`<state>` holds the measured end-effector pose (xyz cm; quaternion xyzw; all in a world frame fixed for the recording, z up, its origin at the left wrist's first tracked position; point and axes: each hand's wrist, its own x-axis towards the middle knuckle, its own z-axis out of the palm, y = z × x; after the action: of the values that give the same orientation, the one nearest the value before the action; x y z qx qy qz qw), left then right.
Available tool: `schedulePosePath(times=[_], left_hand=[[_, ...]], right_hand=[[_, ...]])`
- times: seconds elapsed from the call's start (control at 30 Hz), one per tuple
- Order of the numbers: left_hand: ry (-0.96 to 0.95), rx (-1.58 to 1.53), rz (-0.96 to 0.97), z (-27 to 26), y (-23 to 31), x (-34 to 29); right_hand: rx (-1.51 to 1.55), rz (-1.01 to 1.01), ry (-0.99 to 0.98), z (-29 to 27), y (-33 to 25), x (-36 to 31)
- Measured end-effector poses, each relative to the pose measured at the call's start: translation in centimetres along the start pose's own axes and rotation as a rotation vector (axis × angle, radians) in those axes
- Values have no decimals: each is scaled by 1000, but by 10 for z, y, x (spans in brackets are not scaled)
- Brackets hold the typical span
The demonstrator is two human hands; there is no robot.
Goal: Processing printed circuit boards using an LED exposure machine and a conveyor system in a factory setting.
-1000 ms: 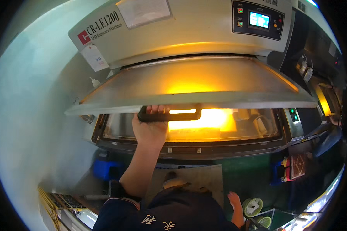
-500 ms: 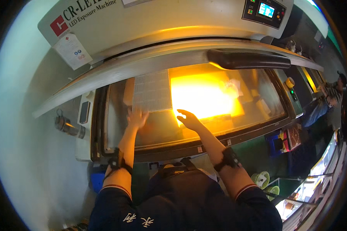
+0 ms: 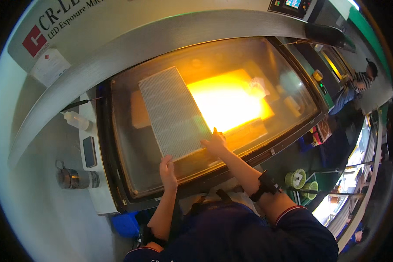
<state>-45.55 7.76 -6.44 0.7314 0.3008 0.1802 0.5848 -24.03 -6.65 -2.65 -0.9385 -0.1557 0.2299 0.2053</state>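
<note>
Clock: centred on the glass bed, with 12 o'clock pointing away from the person.
Striped sheet: the pale, finely lined sheet lies over the bed's 9 o'clock half, slanted, its far end toward 11 and its near end toward 7; whether the near edge is lifted, I cannot tell.
Left hand: at 7 o'clock, its fingers close together at the sheet's near left corner; whether they clamp it, I cannot tell.
Right hand: at 6 o'clock, at the sheet's near right corner, the index finger stretched out apart from the rest; whether the hand grips the edge, I cannot tell.
Glow: a bright yellow lit area borders the sheet on its 3 o'clock side.
Lid: the grey lid arches across 12 o'clock, with its black handle at 2.
Side ledge: toward 8 and 9 o'clock, a white squeeze bottle, a dark-screened phone and a capped tumbler.
Floor: a blue bin at 7 o'clock; green baskets at 4.
Co-worker: another person between 2 and 3 o'clock, well apart from the sheet.
</note>
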Motion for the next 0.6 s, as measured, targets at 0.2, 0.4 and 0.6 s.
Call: schedulePosePath(times=[0.2, 0.4, 0.6], left_hand=[[337, -742, -482, -46, 29, -12], [-301, 65, -408, -26, 14, -28], [-918, 393, 186, 34, 62, -90]], right_hand=[[645, 145, -232, 9, 50, -16], [1031, 223, -214, 20, 121, -152], [973, 501, 232, 42, 196, -323]])
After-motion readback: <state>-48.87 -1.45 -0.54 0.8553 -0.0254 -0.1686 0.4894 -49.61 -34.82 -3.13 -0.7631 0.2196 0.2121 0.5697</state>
